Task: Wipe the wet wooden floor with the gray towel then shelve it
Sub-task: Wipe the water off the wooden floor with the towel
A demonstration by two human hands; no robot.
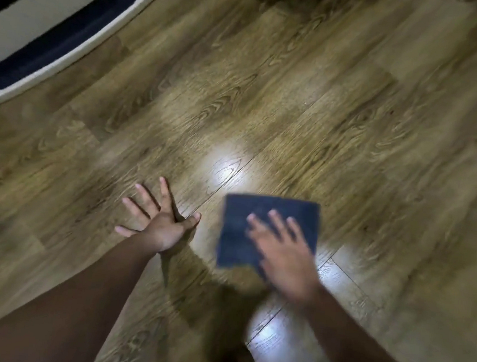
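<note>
The right hand (281,256), blurred, presses flat with straight fingers on the folded towel (244,230) lying on the wooden floor (295,113). The left hand (160,218) rests beside it, fingers spread, on bare boards. A white shelf (79,37) is cut off at far left.

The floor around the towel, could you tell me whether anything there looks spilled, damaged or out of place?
Nothing stands out. The folded towel lies flat under the right hand; the left hand rests spread on the floor, which shows only glare.
</note>
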